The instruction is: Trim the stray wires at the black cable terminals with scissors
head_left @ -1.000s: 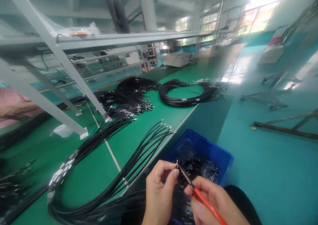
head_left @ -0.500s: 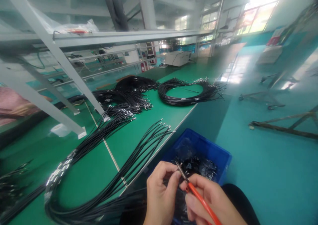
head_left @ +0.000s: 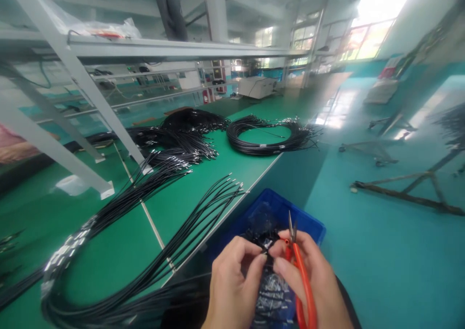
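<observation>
My left hand (head_left: pixel 232 275) is closed, thumb and forefinger pinching the tip of a thin black cable; the tip is small and partly hidden. In my right hand (head_left: pixel 319 275) are red-handled scissors (head_left: pixel 305 283), held in the palm with their narrow blades pointing up and slightly apart. My right thumb and forefinger come close to the pinched tip; whether they touch it I cannot tell. Below both hands is a blue bin (head_left: pixel 296 210) holding clear plastic bags and small dark parts. A bundle of black cables (head_left: pixel 145 295) runs from the bench toward my left hand.
On the green bench (head_left: pixel 203 183) lie a coiled black cable bundle (head_left: pixel 254 147), heaps of more cables (head_left: pixel 192 125) and a clear plastic roll (head_left: pixel 72 185). White shelf posts (head_left: pixel 109 111) rise at left. A wheeled stand (head_left: pixel 407 195) is on the floor at right. Part of another person shows far left.
The scissors have swung away from my left fingertips and now point upward, blades apart. My right thumb and forefinger have come toward the pinched tip. The view has shifted slightly.
</observation>
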`<state>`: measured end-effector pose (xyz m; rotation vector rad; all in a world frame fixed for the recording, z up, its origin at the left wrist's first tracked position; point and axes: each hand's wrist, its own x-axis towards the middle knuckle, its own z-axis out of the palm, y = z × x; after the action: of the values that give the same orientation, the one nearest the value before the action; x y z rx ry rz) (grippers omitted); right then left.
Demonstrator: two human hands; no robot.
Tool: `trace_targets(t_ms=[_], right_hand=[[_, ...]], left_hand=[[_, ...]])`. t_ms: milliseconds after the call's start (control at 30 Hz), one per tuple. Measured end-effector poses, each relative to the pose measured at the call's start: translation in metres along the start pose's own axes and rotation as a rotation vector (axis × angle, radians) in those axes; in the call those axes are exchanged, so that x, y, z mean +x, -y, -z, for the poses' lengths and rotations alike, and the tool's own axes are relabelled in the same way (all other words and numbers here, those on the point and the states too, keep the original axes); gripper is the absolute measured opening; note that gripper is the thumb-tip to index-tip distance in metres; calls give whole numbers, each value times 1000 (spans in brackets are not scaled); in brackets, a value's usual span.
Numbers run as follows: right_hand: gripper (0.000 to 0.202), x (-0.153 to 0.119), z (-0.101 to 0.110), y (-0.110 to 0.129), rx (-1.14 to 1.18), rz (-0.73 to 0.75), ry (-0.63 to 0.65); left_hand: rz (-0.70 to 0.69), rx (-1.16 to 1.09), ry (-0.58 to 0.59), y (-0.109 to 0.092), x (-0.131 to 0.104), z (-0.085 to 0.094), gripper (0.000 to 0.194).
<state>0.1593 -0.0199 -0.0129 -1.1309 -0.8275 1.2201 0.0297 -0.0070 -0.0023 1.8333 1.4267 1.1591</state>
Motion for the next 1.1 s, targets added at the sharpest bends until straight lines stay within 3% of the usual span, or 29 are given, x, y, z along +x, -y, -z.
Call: trace_targets(t_ms=[167, 300, 433, 533, 667, 900, 1100], right_hand=[[37, 9, -7, 5, 109, -33, -3], [37, 8, -13, 7, 61, -42, -76], [27, 5, -20, 7, 71, 27, -125], [25, 4, -20, 5, 116, 29, -99], [29, 5, -17, 3, 112, 4, -39], [22, 3, -25, 1, -182, 161, -218], [19, -3, -21, -5, -433, 266, -230]], left_hand=[[-171, 168, 30, 1, -4, -5, 15], [-238, 299, -13, 1, -7, -7, 16], [-162, 213, 8, -1, -5, -4, 15], [-75, 111, 24, -1, -3, -1, 15], [-62, 128, 24, 0, -4, -1, 15], [-99, 226, 31, 0, -5, -2, 17], [-35, 155, 36, -1, -7, -1, 17]])
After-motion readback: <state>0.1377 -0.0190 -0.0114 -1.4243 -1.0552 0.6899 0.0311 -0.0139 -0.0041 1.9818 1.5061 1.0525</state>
